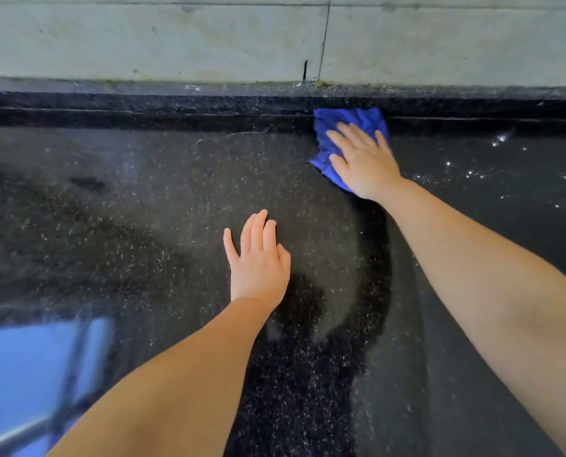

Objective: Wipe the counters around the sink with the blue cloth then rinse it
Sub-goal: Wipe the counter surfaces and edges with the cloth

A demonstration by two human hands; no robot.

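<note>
A crumpled blue cloth (pixel 351 125) lies on the black speckled counter (pixel 143 209), pushed up against the low raised ledge at the back. My right hand (pixel 362 161) presses flat on the cloth with fingers spread, covering its near half. My left hand (pixel 258 258) rests palm-down on the bare counter, fingers apart and holding nothing, nearer to me and left of the cloth. No sink is in view.
A pale tiled wall (pixel 209 37) rises behind the black ledge (pixel 143 110). Water droplets (pixel 502 138) glisten on the counter at the far right. A window's bright reflection (pixel 34 367) shows on the counter at the lower left.
</note>
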